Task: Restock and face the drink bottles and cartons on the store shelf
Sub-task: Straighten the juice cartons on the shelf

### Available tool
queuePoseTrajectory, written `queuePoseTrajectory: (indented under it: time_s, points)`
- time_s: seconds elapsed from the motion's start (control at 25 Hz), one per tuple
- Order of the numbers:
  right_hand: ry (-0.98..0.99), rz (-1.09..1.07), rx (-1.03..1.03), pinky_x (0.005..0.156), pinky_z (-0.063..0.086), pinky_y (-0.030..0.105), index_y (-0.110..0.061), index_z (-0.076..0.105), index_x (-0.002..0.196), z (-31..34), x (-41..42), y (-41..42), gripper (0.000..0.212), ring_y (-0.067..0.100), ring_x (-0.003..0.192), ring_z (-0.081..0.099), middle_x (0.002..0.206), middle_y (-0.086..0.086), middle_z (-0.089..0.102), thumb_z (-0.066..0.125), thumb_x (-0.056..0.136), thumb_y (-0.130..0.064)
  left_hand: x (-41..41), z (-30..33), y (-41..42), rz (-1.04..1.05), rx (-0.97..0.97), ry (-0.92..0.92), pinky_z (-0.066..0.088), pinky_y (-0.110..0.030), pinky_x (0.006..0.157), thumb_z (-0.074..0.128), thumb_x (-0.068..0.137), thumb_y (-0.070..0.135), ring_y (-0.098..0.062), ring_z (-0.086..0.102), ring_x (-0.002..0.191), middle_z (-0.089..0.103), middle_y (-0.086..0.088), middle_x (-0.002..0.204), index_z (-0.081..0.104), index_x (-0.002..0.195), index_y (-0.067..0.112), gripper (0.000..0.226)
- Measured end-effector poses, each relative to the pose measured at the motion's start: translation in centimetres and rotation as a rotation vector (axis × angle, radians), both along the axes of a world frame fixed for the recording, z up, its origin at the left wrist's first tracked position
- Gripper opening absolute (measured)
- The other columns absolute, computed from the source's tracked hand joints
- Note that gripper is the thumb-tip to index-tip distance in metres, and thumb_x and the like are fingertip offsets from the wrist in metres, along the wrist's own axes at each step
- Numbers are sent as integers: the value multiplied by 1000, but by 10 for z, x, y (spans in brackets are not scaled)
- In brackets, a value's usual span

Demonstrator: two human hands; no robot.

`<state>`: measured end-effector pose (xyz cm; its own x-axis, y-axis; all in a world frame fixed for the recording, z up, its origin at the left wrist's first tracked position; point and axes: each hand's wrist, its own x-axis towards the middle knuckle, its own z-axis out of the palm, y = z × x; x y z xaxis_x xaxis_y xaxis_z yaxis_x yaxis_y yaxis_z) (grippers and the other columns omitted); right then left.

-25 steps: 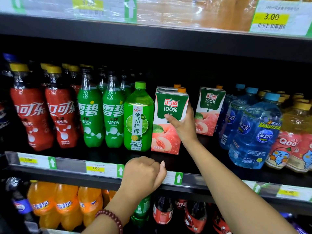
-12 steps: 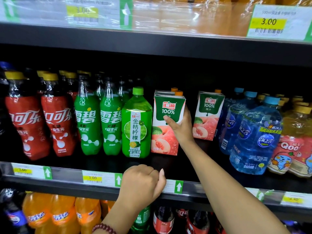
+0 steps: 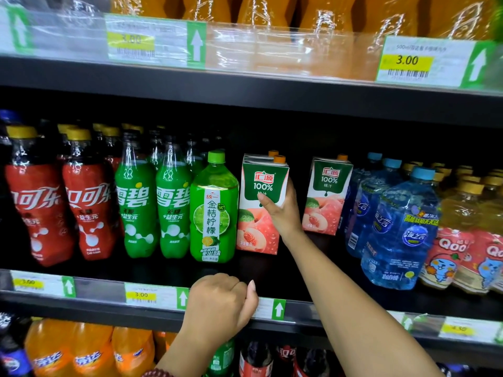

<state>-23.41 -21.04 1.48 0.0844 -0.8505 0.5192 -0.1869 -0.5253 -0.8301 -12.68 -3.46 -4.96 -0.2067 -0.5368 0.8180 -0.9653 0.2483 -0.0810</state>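
Note:
A green and pink peach juice carton (image 3: 258, 205) stands on the middle shelf (image 3: 307, 281), with another carton right behind it. My right hand (image 3: 281, 210) grips its right side, thumb across the front. A second peach carton (image 3: 328, 195) stands further right, with a gap between. My left hand (image 3: 220, 303) is curled over the shelf's front rail (image 3: 95, 292), holding the edge. Left of the held carton stands a green lime drink bottle (image 3: 213, 210).
Green soda bottles (image 3: 155, 202) and red cola bottles (image 3: 62, 208) fill the left of the shelf. Blue water bottles (image 3: 397, 224) and yellow Qoo bottles (image 3: 462, 235) crowd the right. Orange soda bottles (image 3: 76, 352) sit below. The upper shelf (image 3: 245, 85) overhangs closely.
The view has dropped, so everything sits lower in frame. My right hand has slid slightly up the carton's side. My left hand keeps its hold on the rail.

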Motion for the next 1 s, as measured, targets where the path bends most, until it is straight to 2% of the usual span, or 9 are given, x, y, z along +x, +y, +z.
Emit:
queuePoseTrajectory:
  time_s: [0.08, 0.12, 0.2, 0.44, 0.56, 0.64, 0.68, 0.8, 1.0]
  points:
    - [16, 92, 37, 95, 46, 23, -22, 27, 147, 3, -8, 7, 77, 14, 117, 52, 134, 6, 51, 71, 83, -21, -1, 2, 1, 20, 15, 4, 22, -23, 40, 48, 84, 26, -19, 36, 35, 37, 1, 39, 40, 41, 17, 45]
    - [35, 129, 59, 99, 45, 26, -23, 24, 148, 3, -13, 7, 76, 14, 119, 51, 136, 4, 51, 68, 86, -17, -2, 3, 3, 24, 46, 8, 23, -23, 39, 48, 84, 26, -19, 37, 35, 37, 1, 39, 41, 40, 17, 45]
    - [56, 176, 88, 104, 41, 33, -27, 21, 148, 7, -21, 11, 74, 14, 124, 48, 139, -1, 50, 64, 89, -17, -4, 4, 4, 21, 78, 8, 24, -21, 38, 48, 83, 27, -18, 37, 35, 37, 2, 38, 41, 40, 17, 45]
    - [216, 120, 58, 97, 38, 28, -22, 36, 142, 21, -23, 25, 61, 11, 117, 48, 132, 0, 54, 65, 88, -22, -14, 17, 7, 133, 298, 68, 10, -19, 38, 44, 79, 32, -19, 37, 27, 37, 0, 32, 26, 39, 18, 45]
    - [284, -45, 51, 90, 40, 25, -13, 59, 124, 40, -40, 29, 43, 16, 111, 55, 116, -3, 60, 65, 87, -35, -35, 32, 4, 188, 361, -19, 25, -28, 48, 37, 95, 33, -24, 61, 59, 62, -5, 61, 43, 57, 18, 42]
    - [320, -155, -44, 81, 43, 25, -9, 69, 106, 54, -64, 26, 34, 18, 99, 60, 107, 3, 67, 61, 89, -37, -53, 36, -2, 178, 442, -2, 30, -31, 59, 25, 100, 37, -30, 63, 80, 67, -8, 83, 58, 74, 14, 48]
    - [374, -217, -98, 80, 44, 26, -7, 69, 104, 62, -78, 22, 32, 21, 99, 61, 107, 6, 69, 60, 91, -35, -61, 39, -4, 184, 441, -22, 32, -31, 58, 25, 99, 35, -30, 64, 75, 67, -9, 78, 62, 74, 12, 50]
    - [623, -370, -176, 80, 42, 29, -4, 65, 113, 76, -111, -11, 33, 32, 108, 58, 115, 17, 64, 64, 86, -23, -65, 32, -12, 179, 371, 54, 21, -20, 40, 37, 80, 31, -24, 45, 28, 48, -4, 34, 52, 37, 10, 50]
    - [1052, -521, -53, 100, 33, 34, -8, 47, 132, 69, -116, -75, 80, 35, 122, 43, 133, 20, 49, 51, 66, -53, -63, 23, -20, 176, 318, 109, 9, -15, 45, 38, 75, 30, -23, 32, 20, 36, -2, 26, 40, 29, 12, 49]
